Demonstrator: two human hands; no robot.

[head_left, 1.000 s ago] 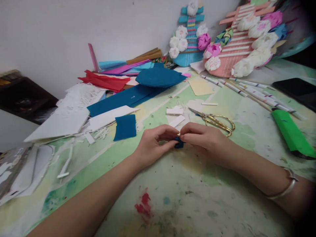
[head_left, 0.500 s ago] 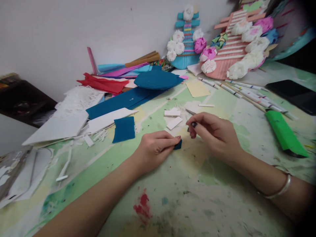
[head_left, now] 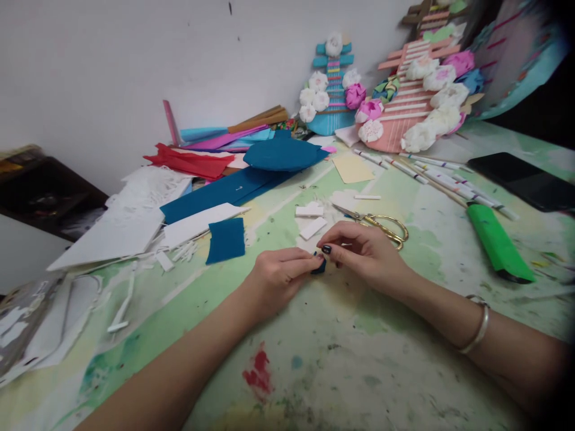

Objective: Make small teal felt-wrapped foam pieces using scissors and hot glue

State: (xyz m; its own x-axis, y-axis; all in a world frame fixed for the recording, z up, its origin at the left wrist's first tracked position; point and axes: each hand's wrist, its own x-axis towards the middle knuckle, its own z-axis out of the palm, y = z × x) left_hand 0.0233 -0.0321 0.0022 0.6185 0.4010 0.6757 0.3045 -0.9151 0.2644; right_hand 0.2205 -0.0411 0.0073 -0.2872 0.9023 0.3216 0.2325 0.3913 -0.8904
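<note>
A small dark blue piece (head_left: 318, 267), perhaps paper, lies on the table under the fingertips of my left hand (head_left: 281, 276), which are closed on it. From the right, my right hand (head_left: 366, 251) reaches to the same piece with thumb and forefinger bent close together; whether they pinch anything is too small to make out. Beyond the hands lie two white foam-like strips (head_left: 313, 227). Gold-handled scissors (head_left: 381, 225) rest just behind my right hand. A blue square of paper (head_left: 226, 240) is left of my left hand.
Blue sheets (head_left: 211, 194), red paper (head_left: 191, 161) and white boards (head_left: 114, 221) spread at the left back. Flower-covered lute shapes (head_left: 332, 123) lean on the wall. Markers (head_left: 449, 179), a phone (head_left: 525, 179) and a green packet (head_left: 496, 245) lie right.
My right hand has moved left to the small blue piece, uncovering the scissors. My left hand stays on the piece. The camera view has shifted slightly.
</note>
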